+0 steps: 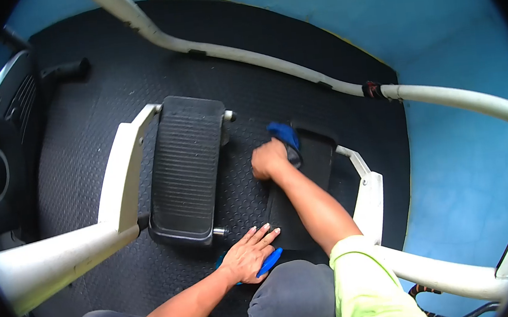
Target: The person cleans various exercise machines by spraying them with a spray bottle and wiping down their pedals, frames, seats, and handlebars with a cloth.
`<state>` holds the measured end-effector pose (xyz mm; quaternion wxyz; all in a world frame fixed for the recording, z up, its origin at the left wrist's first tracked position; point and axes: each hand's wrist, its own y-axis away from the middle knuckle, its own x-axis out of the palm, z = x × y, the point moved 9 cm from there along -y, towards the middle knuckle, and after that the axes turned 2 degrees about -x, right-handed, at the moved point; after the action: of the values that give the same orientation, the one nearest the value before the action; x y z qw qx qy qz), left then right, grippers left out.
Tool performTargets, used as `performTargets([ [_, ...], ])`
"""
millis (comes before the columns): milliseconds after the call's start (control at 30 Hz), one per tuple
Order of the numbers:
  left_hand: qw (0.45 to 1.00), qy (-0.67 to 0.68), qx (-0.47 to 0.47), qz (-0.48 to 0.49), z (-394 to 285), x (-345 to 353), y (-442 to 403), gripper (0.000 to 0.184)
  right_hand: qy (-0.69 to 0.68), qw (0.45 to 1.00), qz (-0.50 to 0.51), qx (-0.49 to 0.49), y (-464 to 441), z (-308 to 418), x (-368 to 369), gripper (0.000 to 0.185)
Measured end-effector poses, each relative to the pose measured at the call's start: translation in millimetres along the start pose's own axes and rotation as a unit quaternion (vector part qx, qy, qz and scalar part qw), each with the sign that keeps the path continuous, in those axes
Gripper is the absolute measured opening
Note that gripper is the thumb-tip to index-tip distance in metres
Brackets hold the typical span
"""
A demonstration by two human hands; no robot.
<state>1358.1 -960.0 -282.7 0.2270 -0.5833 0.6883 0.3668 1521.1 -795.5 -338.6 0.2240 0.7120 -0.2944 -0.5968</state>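
My right hand [271,159] is closed on a blue and dark cloth [284,134], pressed at the left side of the right black foot pedal [317,171]. The cloth looks slightly blurred, and my fingers are partly hidden. My left hand [252,257] lies with its fingers stretched out by the near left corner of that pedal. Beside and partly under this hand is a blue plastic-looking piece [270,262]; most of it is hidden, so I cannot tell its kind. Left of both hands stands the ribbed left foot pedal [187,170], touched by neither.
White machine arms [121,176] carry the pedals, with another arm [369,203] on the right. A white frame tube [270,64] curves across the far side. An exercise bike [5,144] stands left. Black textured matting [91,130] covers the floor; a blue wall [465,158] rises right.
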Motion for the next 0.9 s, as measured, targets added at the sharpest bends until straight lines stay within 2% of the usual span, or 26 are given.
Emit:
performTargets([
  [167, 0.999, -0.028, 0.007, -0.018, -3.9, -6.4, 3.5, 0.064, 0.043, 0.993, 0.064, -0.085, 61.5, 63.0, 27.8, 0.034],
  [233, 1.0, -0.019, 0.001, -0.008, -1.7, 1.2, 0.5, 0.065, -0.027, 0.981, 0.108, -0.161, 88.3, 91.2, 41.2, 0.033],
  [267, 0.999, -0.026, 0.011, -0.021, -5.3, -2.0, 1.4, 0.067, -0.029, 0.981, 0.107, -0.156, 95.2, 87.2, 40.5, 0.033],
  [300, 0.999, -0.028, 0.015, -0.02, -9.3, -2.9, 2.1, 0.067, -0.157, 0.975, 0.07, -0.142, 100.8, 81.2, 31.7, 0.033],
  [367, 0.995, -0.099, 0.009, 0.0, -12.2, -5.0, 4.3, 0.069, -0.399, 0.911, -0.014, -0.1, 109.2, 62.3, 22.3, 0.035],
  [433, 0.989, -0.131, 0.032, -0.055, -9.4, -6.4, 9.7, 0.069, -0.64, 0.762, -0.062, -0.078, 120.3, 44.2, 26.5, 0.031],
  [467, 0.989, -0.123, 0.058, -0.061, -10.2, -12.4, 13.8, 0.069, -0.659, 0.739, -0.123, -0.07, 132.3, 31.6, 24.5, 0.029],
  [500, 0.988, -0.112, 0.081, -0.066, -10.4, -20.8, 17.8, 0.069, -0.629, 0.745, -0.219, -0.043, 153.5, 20.0, 20.9, 0.028],
  [533, 0.989, -0.06, 0.107, -0.085, -11.1, -30.4, 23.4, 0.068, -0.629, 0.723, -0.285, 0.01, 176.1, 13.3, 22.7, 0.027],
  [567, 0.981, -0.006, 0.129, -0.148, -9.4, -45.4, 30.3, 0.068, -0.624, 0.697, -0.346, 0.061, 198.9, 8.8, 23.3, 0.026],
  [600, 0.979, -0.01, 0.121, -0.163, -9.2, -54.9, 32.6, 0.069, -0.503, 0.761, -0.407, 0.054, 214.1, 14.9, 15.3, 0.02],
  [633, 0.977, -0.015, 0.116, -0.178, -11.0, -66.6, 35.7, 0.07, -0.436, 0.768, -0.469, 0.005, 223.3, 29.9, 9.0, 0.016],
  [700, 0.972, -0.093, 0.197, -0.091, -24.1, -59.4, 41.2, 0.072, -0.393, 0.795, -0.461, -0.025, 214.9, 56.0, 32.9, 0.015],
  [767, 0.97, -0.122, 0.211, -0.011, -20.9, -41.7, 53.1, 0.073, -0.287, 0.853, -0.425, -0.1, 224.2, 93.3, 46.5, 0.016],
  [833, 0.968, -0.103, 0.229, 0.011, -27.1, -37.9, 62.6, 0.07, -0.204, 0.865, -0.439, -0.134, 240.7, 121.6, 75.3, 0.021],
  [867, 0.972, -0.087, 0.217, 0.002, -27.0, -38.1, 66.0, 0.069, -0.203, 0.866, -0.439, -0.128, 247.2, 123.7, 100.2, 0.021],
  [900, 0.976, -0.073, 0.207, -0.007, -26.7, -38.9, 66.9, 0.069, -0.142, 0.871, -0.45, -0.139, 253.9, 127.9, 129.6, 0.022],
])
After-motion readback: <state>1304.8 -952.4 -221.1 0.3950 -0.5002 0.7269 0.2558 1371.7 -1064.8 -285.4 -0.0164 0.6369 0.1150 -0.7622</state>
